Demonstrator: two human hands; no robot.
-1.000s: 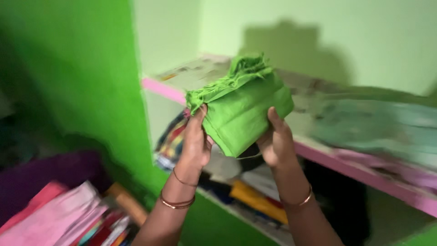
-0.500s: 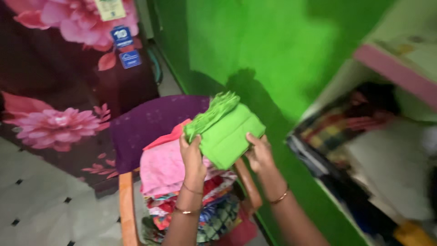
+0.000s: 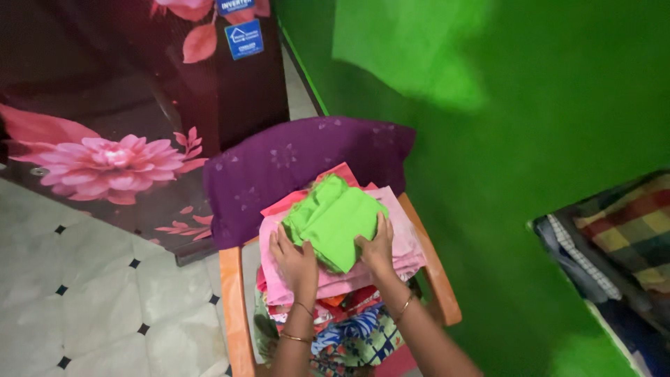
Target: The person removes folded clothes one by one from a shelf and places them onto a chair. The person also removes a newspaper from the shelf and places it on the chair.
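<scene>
Folded green cloth (image 3: 333,220) lying on top of a stack of folded clothes (image 3: 328,279) (pink layers uppermost, patterned ones beneath), the stack itself piled on an orange chair (image 3: 234,307) with a purple cloth (image 3: 300,164) draped over its back; left hand (image 3: 296,260) at the cloth's near-left edge, fingers curled loosely against the cloth and the pink layer under it; right hand (image 3: 377,248) at the near-right corner, fingers bent and pressing on the cloth, thumb apparently on top; impossible to tell whether either hand actually pinches the fabric or merely rests on it. Dark refrigerator (image 3: 112,112) with a large pink flower print standing just behind the chair to the left; bright green wall (image 3: 502,126) close along the right; pale tiled floor (image 3: 84,293) below; checked fabrics (image 3: 628,230) on a shelf at the far right. Judged risky: a tall, soft pile, bulging past the seat at the front; uneven pressure from one side could slide the top layers off toward the floor; a careless lift by one corner would likely undo the cloth's fold, its loose edge (toward the chair back) already looking ruffled.
</scene>
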